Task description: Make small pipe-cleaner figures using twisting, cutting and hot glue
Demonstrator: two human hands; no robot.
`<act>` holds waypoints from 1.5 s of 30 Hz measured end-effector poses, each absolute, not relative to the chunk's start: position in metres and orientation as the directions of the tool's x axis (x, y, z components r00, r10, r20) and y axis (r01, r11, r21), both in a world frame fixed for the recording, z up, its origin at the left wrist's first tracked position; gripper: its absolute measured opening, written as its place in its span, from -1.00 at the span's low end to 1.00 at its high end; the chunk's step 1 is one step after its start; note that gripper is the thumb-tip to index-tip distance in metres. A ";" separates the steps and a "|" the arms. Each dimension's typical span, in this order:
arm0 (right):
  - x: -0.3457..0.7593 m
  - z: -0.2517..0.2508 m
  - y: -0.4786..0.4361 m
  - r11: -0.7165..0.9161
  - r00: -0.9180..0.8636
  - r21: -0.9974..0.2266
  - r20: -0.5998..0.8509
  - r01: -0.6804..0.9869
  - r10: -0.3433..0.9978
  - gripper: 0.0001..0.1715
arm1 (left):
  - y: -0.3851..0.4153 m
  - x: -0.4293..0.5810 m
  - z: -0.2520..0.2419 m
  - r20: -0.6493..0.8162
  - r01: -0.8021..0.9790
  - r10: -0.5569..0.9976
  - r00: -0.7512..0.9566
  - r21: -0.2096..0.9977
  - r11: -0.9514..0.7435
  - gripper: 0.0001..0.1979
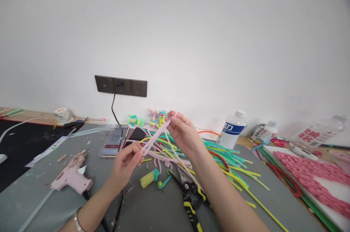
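Note:
Both of my hands hold one pale pink pipe cleaner (155, 136) stretched between them above the grey table (153, 206). My left hand (126, 162) pinches its lower end with closed fingers. My right hand (182, 130) pinches the upper end, higher and further back. Loose ends of pale strands trail down from my right hand towards the pliers. Beneath the hands lies a heap of green, yellow and pink pipe cleaners (218, 155).
A pink glue gun (72, 175) lies at the left, black-and-yellow pliers (191, 199) in front. A phone (136, 134), small finished figures (157, 116) and a wall socket (120, 86) are behind. Bottles (232, 129) and a board with pink loops (314, 177) stand at the right.

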State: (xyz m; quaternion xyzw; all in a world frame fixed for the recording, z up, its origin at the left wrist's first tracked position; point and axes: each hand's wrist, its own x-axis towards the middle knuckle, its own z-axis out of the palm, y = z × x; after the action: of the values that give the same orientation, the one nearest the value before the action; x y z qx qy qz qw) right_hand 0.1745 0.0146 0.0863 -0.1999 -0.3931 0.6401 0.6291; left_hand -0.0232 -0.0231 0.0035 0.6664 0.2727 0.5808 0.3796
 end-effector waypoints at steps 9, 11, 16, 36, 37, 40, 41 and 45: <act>0.157 0.078 0.015 0.186 0.057 -0.650 0.215 -0.737 0.975 -0.79 | -0.020 -0.025 0.008 0.511 -0.006 0.858 0.056 0.859 -0.512 -0.64; 0.157 0.078 0.014 0.180 0.030 -0.649 0.235 -0.739 0.972 -0.78 | -0.016 -0.026 0.006 0.456 -0.039 0.888 0.056 0.890 -0.454 -0.62; 0.157 0.078 0.012 0.239 0.087 -0.666 0.253 -0.706 0.963 -0.76 | -0.012 -0.024 0.000 0.399 -0.133 0.914 0.072 0.912 -0.388 -0.62; 0.179 0.067 0.003 0.016 -0.235 -0.956 0.089 -0.294 0.968 -0.65 | 0.008 -0.051 0.008 0.402 -0.023 0.889 -0.220 0.909 -0.417 -0.66; 0.184 0.063 -0.002 0.031 -0.238 -0.968 0.092 -0.247 0.967 -0.64 | 0.008 -0.052 0.009 0.420 0.028 0.885 -0.201 0.905 -0.424 -0.67; 0.214 0.047 -0.017 0.149 -0.159 -0.989 0.150 -0.023 0.976 -0.56 | 0.006 -0.052 0.011 0.480 0.146 0.866 -0.141 0.875 -0.461 -0.68; 0.228 0.040 -0.021 0.188 -0.107 -0.978 0.179 0.088 0.978 -0.53 | 0.005 -0.051 0.011 0.492 0.163 0.862 -0.124 0.867 -0.471 -0.68; 0.291 0.010 -0.033 0.107 0.135 -0.772 0.242 0.627 0.961 -0.59 | -0.001 -0.041 0.012 0.487 0.180 0.872 -0.040 0.862 -0.473 -0.68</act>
State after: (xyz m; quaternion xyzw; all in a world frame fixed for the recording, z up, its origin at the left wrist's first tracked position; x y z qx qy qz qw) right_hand 0.2905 -0.0328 0.0099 -0.6357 -0.6243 0.2064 0.4043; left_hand -0.0414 -0.0009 0.0120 0.6267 0.4198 0.5865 0.2951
